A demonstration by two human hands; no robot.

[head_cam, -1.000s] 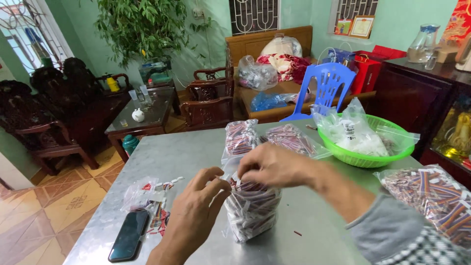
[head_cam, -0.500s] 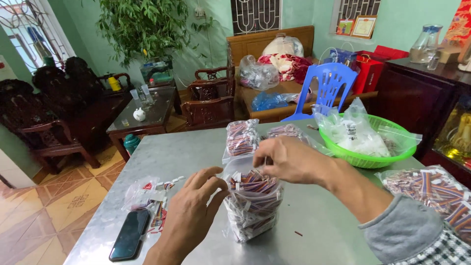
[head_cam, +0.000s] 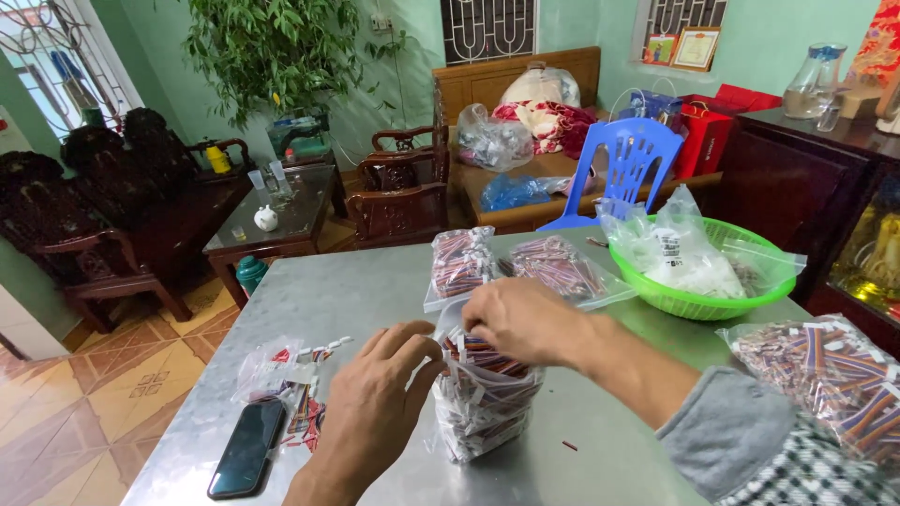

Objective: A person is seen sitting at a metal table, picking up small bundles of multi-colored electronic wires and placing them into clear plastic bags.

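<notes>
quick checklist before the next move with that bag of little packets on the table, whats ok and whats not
1. Clear bag of striped packets upright on the metal table: ok.
2. Bag mouth open: ok, packets show at the top.
3. Left hand on the bag's left edge: ok.
4. Right hand over the mouth: ok; what its fingers pinch, cannot tell.
5. Black phone near the table's front left edge: ok, apart from the bag.
6. Loose packets lie beside the left hand: not ok, not in the bag.
</notes>
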